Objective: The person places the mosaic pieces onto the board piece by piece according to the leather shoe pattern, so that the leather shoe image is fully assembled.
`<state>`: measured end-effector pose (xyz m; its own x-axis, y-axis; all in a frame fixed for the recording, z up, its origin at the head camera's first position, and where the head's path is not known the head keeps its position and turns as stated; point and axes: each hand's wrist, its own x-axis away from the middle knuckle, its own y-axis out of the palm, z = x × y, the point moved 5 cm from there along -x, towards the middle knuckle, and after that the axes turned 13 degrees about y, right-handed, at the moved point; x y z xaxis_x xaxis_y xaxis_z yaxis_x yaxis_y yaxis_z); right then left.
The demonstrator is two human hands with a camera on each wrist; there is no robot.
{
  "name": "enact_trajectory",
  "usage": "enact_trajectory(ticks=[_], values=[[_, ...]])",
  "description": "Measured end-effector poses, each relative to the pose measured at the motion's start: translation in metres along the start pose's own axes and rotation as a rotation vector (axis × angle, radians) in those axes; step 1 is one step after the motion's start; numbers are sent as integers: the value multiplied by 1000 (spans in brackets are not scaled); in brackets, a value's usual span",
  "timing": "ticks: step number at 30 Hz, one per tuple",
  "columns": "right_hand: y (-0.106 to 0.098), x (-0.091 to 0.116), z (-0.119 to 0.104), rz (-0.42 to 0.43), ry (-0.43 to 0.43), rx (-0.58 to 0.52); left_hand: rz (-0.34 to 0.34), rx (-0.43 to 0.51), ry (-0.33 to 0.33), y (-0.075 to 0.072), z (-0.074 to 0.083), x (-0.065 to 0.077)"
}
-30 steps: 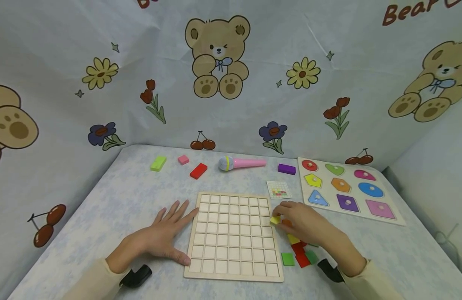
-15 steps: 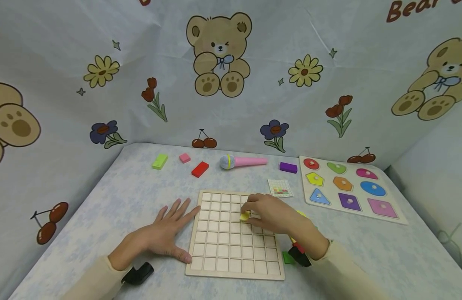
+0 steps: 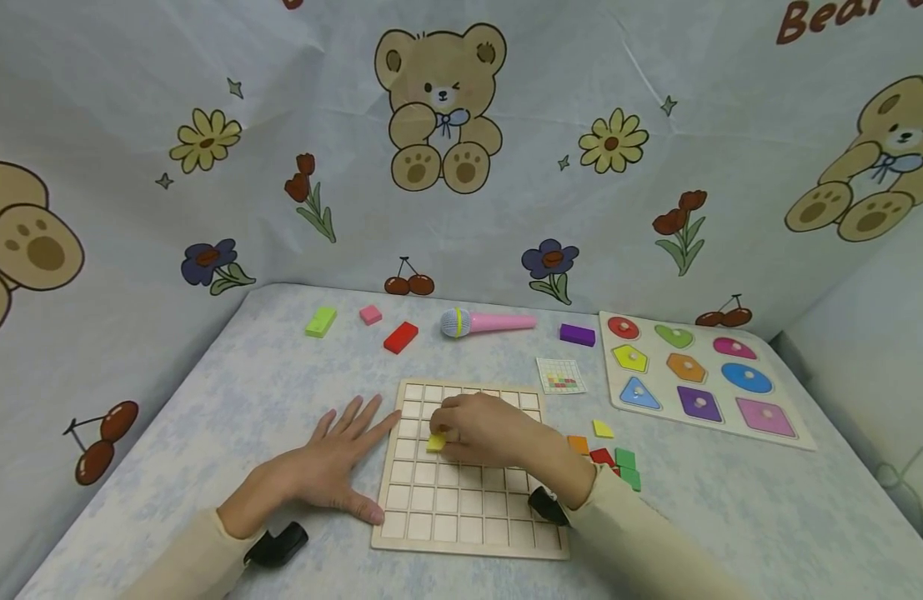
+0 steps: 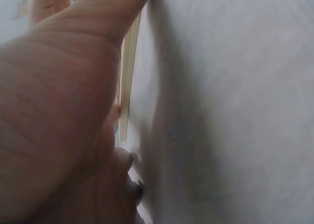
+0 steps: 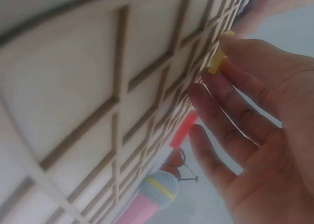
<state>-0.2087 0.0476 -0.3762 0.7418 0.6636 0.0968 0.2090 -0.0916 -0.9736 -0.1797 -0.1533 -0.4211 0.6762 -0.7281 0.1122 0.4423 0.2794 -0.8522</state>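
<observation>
A wooden grid board (image 3: 470, 552) of square cells lies flat on the table. My right hand (image 3: 485, 429) is over its upper left part, pinching a small yellow tile (image 3: 435, 443) between thumb and fingers. The right wrist view shows that yellow tile (image 5: 216, 62) at the fingertips, close to the grid; whether it touches the cell floor I cannot tell. Spread flat at the board's left side, my left hand (image 3: 322, 479) has its thumb and a finger touching the frame. The left wrist view mostly shows this hand's palm (image 4: 59, 101) and the board's edge (image 4: 128, 76).
Loose orange (image 3: 578, 444), yellow (image 3: 602, 428), red (image 3: 601, 456) and green tiles (image 3: 624, 458) lie right of the board, partly behind my right arm. Behind are a pattern card (image 3: 561, 383), toy microphone (image 3: 499, 322), blocks (image 3: 401, 337) and a shape puzzle (image 3: 731, 408).
My right hand has carried the yellow tile leftward from beside the loose tiles, across the board to its left part. The left hand has stayed at the board's left edge.
</observation>
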Motion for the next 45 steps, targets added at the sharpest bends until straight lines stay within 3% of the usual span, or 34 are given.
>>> enact_trajectory(ticks=[9, 16, 23, 28, 36, 40, 45], values=[[10, -8, -9, -18, -37, 59, -6, 11, -2, 1, -1, -1], [9, -1, -1, -61, 28, -15, -9, 23, -5, 4, -1, -1], [-2, 43, 43, 3, 187, -165, -22, 19, -22, 4, -3, 0], [-6, 75, 90, 60, 357, -178, -27, 17, -29, 4, -5, 3], [-10, 106, 146, 5, 602, -171, -9, 24, -9, 1, -3, 2], [-10, 113, 159, -29, 634, -229, -8, 22, -4, 1, -3, 0], [-13, 116, 166, -30, 606, -248, -8, 26, -13, 1, -3, -1]])
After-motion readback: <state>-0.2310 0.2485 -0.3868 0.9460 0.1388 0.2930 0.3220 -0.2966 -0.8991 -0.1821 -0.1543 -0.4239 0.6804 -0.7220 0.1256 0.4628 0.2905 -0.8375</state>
